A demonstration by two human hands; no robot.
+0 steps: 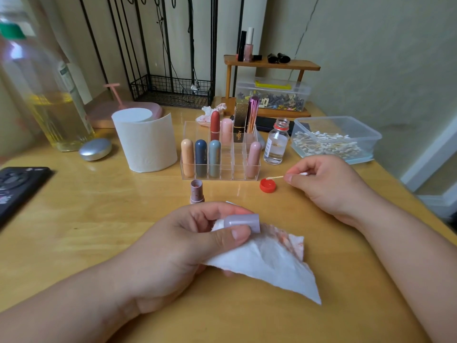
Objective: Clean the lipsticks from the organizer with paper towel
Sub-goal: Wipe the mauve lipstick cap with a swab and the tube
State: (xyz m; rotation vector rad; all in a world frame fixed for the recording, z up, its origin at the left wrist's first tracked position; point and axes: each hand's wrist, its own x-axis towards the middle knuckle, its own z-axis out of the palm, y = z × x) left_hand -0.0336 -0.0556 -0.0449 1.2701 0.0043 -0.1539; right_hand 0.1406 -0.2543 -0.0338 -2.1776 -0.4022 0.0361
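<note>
My left hand (183, 246) grips a mauve lipstick cap (243, 222) together with a lipstick-stained paper towel (274, 266) near the table's front. The uncapped lipstick base (196, 191) stands upright just beyond it. My right hand (329, 186) pinches a cotton swab (275, 177) whose tip dips into a red bottle cap (267, 186). Behind them, the clear acrylic organizer (231, 173) holds several capped lipsticks in peach, navy, grey-blue, red and pink.
A paper towel roll (146, 142) stands left of the organizer. A small open glass bottle (276, 142) and a clear box of cotton swabs (333, 139) sit to its right. A big oil bottle (57, 105), silver case (95, 149) and dark device (17, 186) occupy the left.
</note>
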